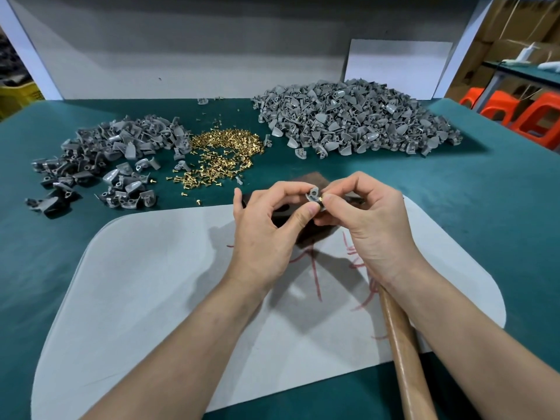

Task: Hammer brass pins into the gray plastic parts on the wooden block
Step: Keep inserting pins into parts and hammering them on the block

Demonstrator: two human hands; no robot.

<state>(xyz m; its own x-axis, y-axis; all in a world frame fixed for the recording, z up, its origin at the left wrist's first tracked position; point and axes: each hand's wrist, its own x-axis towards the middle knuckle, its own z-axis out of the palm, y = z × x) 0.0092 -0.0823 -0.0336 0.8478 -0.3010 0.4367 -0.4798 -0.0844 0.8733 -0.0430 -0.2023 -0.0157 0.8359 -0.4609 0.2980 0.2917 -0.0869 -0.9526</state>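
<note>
Gray plastic part [313,194]: held up just above the wooden block [315,179], near the middle of the table [485,213], not resting on anything.
Pinched at its left side by the left hand [263,234], fingers [288,190] curled and thumb pressed in from below.
Brass pin [320,199]: touching the right edge of the part, gripped between thumb and forefinger of the right hand [374,228]; other fingers of that hand curled inward. How deep the pin sits: cannot tell.
Wooden block: dark brown, mostly hidden behind both hands, lying at the far edge of a pale gray mat [151,283] with red scribbles.
Hammer handle [400,344]: light wood, lying on the mat, passing under the right wrist down to the lower frame edge; head hidden.
Loose brass pins [225,153]: heap on the green table beyond the block, scattered at the edges.
Left of that heap: small pile of gray parts [112,156]. Right of it, well apart from the first pile: large pile of gray parts [354,125], many showing brass pins.
Behind the table: gray back wall with a white board [397,68] leaning against it. Far right: orange stools [515,113].
</note>
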